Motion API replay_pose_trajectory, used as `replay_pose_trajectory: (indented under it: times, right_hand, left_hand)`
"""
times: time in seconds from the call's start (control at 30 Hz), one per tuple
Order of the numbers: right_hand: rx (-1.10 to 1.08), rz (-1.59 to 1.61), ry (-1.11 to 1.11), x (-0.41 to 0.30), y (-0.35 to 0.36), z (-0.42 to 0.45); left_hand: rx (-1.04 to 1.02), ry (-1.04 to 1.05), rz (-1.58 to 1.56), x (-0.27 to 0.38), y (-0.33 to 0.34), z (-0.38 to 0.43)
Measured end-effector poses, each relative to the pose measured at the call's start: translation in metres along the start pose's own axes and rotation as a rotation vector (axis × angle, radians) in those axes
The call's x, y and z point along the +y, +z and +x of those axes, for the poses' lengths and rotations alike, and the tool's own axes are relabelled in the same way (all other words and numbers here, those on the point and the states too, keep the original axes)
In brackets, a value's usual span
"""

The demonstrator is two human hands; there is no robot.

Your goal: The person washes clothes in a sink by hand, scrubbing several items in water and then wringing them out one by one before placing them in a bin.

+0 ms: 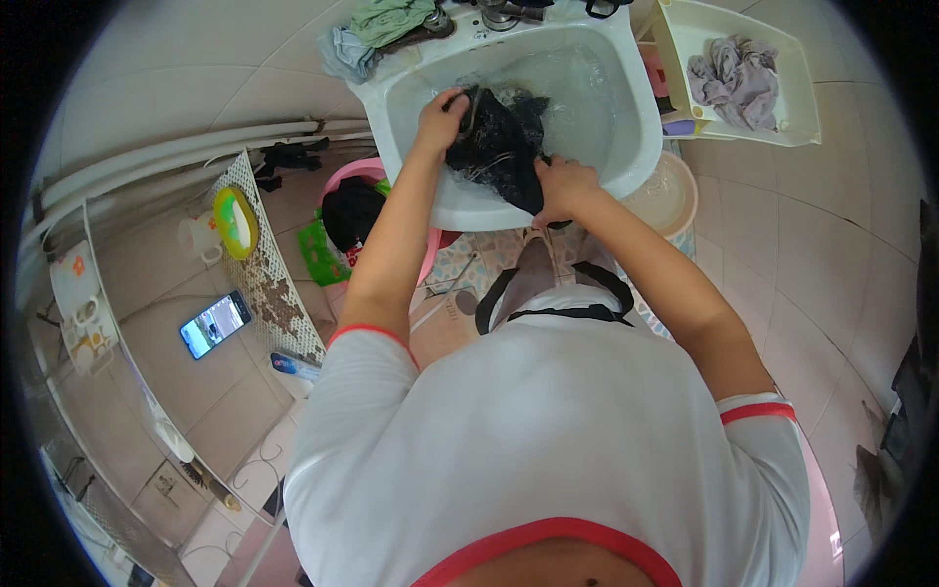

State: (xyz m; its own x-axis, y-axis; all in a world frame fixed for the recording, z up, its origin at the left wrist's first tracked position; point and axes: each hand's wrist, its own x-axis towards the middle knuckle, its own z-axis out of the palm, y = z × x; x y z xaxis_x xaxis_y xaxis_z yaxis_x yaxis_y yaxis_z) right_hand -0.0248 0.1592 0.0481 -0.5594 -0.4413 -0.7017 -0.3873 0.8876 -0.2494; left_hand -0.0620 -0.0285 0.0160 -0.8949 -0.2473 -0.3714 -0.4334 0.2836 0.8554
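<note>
A wet black cloth garment (495,143) lies partly in the water of a white washbasin (411,103). My left hand (442,121) grips its upper left part, thumb on top. Lower down, near the basin's front rim, my right hand (565,187) holds the other end, and a bit of the fabric hangs over that rim. The water (579,95) around the cloth is rippled and splashing. Above the back edge stands a metal faucet (502,13), partly cut off by the frame.
Green cloth (392,20) and light-blue cloth (348,55) rest on the basin's left corner. At right, a cream plastic drawer (796,110) holds crumpled grey cloth (737,81). Below are a round tub of water (664,194) and a pink basin (370,170) with dark clothing. A phone (215,324) is at left.
</note>
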Motion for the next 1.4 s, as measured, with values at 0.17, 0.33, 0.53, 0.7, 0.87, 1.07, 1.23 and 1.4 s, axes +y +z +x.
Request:
replay_pose_trajectory:
  times: [0.17, 0.33, 0.53, 0.7, 0.87, 1.07, 1.23, 1.4]
  right_hand:
    - [-0.114, -0.051, -0.048, -0.001, -0.006, 0.010]
    - [-0.173, -0.130, -0.010, -0.001, -0.004, 0.013]
    - [-0.210, -0.101, -0.101, 0.004, -0.006, 0.014]
    - [-0.098, 0.545, -0.063, 0.032, -0.008, 0.025]
    - [-0.708, 1.932, 0.031, 0.027, -0.034, 0.011]
    - [-0.731, 2.691, -0.401, -0.036, -0.090, -0.021]
    - [-0.649, 2.838, -0.748, -0.081, -0.116, -0.046]
    - [-1.456, 3.175, -0.388, -0.081, -0.104, -0.054]
  left_hand:
    - [-0.152, 0.394, 0.692, -0.031, 0.029, -0.051]
    - [0.000, 0.167, 0.867, -0.025, 0.052, -0.032]
    - [-0.012, 0.249, 1.028, -0.038, 0.040, 0.049]
    - [-0.145, -0.072, -0.101, -0.030, -0.007, 0.055]
    - [0.189, 0.044, -0.414, 0.000, -0.051, -0.030]
    - [-0.021, -0.080, -0.848, -0.009, -0.036, -0.114]
    - [-0.578, -0.373, -1.496, 0.037, 0.024, -0.124]
    - [-0.667, 0.015, -1.902, 0.064, 0.039, -0.067]
